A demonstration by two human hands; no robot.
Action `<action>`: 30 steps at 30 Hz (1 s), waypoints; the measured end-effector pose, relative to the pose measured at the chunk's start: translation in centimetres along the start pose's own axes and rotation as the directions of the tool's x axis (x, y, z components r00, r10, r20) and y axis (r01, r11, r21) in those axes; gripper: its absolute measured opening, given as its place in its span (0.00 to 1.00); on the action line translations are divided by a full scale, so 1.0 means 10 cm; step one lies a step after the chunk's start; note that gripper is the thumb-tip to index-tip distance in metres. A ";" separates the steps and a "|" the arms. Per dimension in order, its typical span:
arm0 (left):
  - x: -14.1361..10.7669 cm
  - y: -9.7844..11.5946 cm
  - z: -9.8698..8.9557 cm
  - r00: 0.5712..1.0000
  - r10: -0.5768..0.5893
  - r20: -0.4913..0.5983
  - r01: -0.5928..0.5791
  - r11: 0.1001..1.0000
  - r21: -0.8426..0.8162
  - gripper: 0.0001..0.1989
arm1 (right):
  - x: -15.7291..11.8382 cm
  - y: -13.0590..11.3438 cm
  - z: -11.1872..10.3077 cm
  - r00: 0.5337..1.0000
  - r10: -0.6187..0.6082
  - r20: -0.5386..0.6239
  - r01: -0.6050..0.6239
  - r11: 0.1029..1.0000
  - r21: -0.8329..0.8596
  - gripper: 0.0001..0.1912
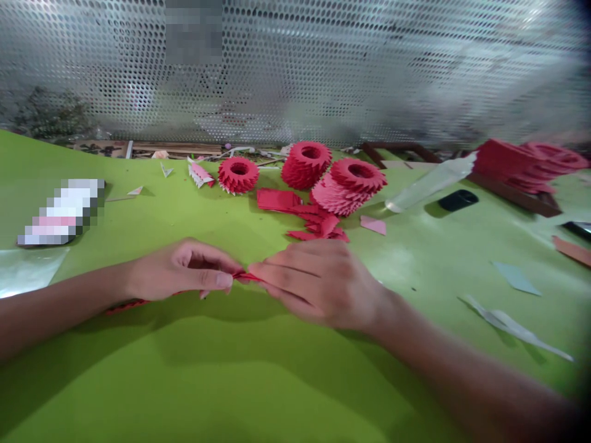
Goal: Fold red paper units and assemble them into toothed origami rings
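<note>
Between the fingertips of both hands, we record a small folded red paper unit (pixel 247 277) — pinched from one side by the left hand (pixel 182 271), thumb pressed over curled fingers, and from the other by the right hand (pixel 318 283), fingers nearly closed. A strip of folded red paper (pixel 127 306) trails beneath the left hand. Ahead of both hands, on the green table (pixel 194 381), we note round red origami rings (pixel 306 165) — loose red paper pieces (pixel 318 224) lie just before them.

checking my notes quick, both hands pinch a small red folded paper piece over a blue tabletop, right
No: the tabletop is green, not blue, in the head view. The left hand and right hand do pinch the red folded paper piece.
</note>
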State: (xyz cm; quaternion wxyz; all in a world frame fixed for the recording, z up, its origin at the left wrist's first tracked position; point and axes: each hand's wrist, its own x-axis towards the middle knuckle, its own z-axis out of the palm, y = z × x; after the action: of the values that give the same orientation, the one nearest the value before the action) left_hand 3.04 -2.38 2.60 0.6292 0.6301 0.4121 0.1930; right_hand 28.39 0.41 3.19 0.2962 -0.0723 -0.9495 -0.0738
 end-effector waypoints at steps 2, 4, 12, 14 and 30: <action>0.00 0.02 0.01 1.000 0.004 0.004 -0.004 1.000 0.005 0.15 | 0.00 0.00 0.01 1.000 -0.006 0.006 0.006 1.000 -0.008 0.07; 0.00 0.03 0.01 1.000 -0.001 0.007 0.001 1.000 0.015 0.15 | -0.01 0.00 0.02 1.000 -0.005 -0.003 0.005 1.000 -0.015 0.07; 0.00 0.03 0.02 1.000 -0.015 0.021 0.015 0.999 0.042 0.17 | 0.02 -0.01 -0.01 1.000 -0.017 -0.002 0.016 0.998 -0.066 0.06; 0.00 0.03 0.02 1.000 -0.010 0.024 0.009 0.999 0.031 0.16 | 0.04 -0.01 -0.02 1.000 -0.022 -0.017 0.020 0.996 -0.086 0.05; 0.00 0.03 0.02 0.999 -0.006 0.043 0.003 0.997 0.075 0.14 | 0.06 -0.03 -0.05 0.997 -0.019 0.074 0.029 0.990 -0.141 0.07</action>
State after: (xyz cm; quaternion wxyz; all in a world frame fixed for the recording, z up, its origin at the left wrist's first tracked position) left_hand 3.30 -2.48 2.81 0.6142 0.6564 0.4069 0.1623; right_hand 28.12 0.11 3.97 0.2547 -0.0843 -0.9528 -0.1419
